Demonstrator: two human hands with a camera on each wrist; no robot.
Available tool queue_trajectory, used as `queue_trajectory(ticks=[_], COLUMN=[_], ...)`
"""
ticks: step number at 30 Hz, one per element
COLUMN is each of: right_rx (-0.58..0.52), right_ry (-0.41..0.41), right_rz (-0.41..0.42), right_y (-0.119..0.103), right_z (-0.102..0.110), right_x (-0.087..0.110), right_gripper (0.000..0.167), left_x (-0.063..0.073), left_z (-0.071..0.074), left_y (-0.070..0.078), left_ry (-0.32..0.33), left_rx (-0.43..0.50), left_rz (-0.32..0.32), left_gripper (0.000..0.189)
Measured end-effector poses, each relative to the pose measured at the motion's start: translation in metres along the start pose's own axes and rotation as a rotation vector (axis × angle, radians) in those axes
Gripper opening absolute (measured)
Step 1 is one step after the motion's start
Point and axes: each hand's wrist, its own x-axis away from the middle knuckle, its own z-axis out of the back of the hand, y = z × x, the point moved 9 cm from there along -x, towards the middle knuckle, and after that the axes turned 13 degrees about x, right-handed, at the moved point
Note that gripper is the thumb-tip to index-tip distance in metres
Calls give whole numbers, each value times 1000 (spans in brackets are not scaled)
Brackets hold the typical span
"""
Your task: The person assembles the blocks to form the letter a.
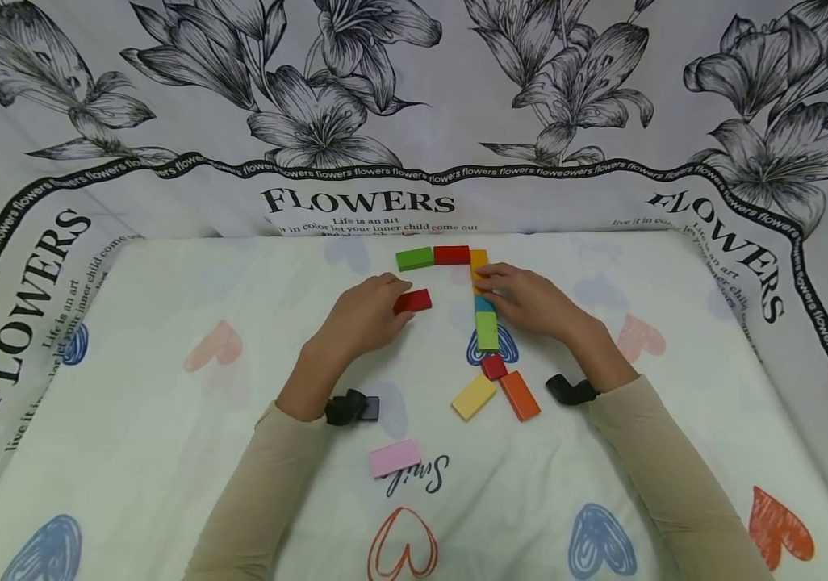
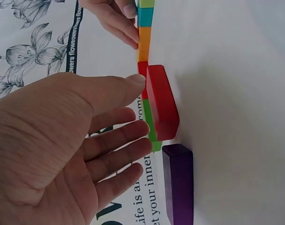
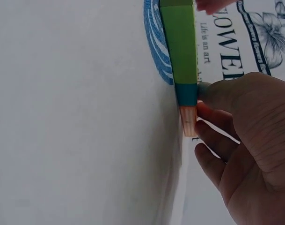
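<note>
In the head view my left hand point(image 1: 365, 315) reaches over a red block point(image 1: 414, 301), with index finger and thumb at either side of its left end. The left wrist view shows loose, slightly bent fingers and a thumb close to that red block point(image 2: 162, 103); firm contact cannot be made out. My right hand point(image 1: 533, 300) lies against the right side of a column of blocks. Its fingers are by the orange block point(image 1: 479, 260), its thumb at the blue block point(image 3: 186, 94). A light green block point(image 1: 487, 331) adjoins the blue one.
A green block point(image 1: 415, 258) and another red block point(image 1: 452, 255) continue the row leftward from the column's top. Below the column sit a small red block point(image 1: 494, 368), a yellow block point(image 1: 474, 398) and an orange-red block point(image 1: 520, 396). A pink block point(image 1: 395, 458) and purple block point(image 2: 179, 183) lie apart.
</note>
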Motion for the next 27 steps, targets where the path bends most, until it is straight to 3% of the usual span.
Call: queue_trajectory(ticks=[27], right_rx=[-19], right_ry=[0], right_rz=[-17], right_y=[3], right_z=[-2], right_x=[-3], right_gripper=[39], left_x=[-4], left_z=[-2], left_y=[-12], left_ry=[15], left_rx=[-23], left_rz=[3], left_gripper=[38])
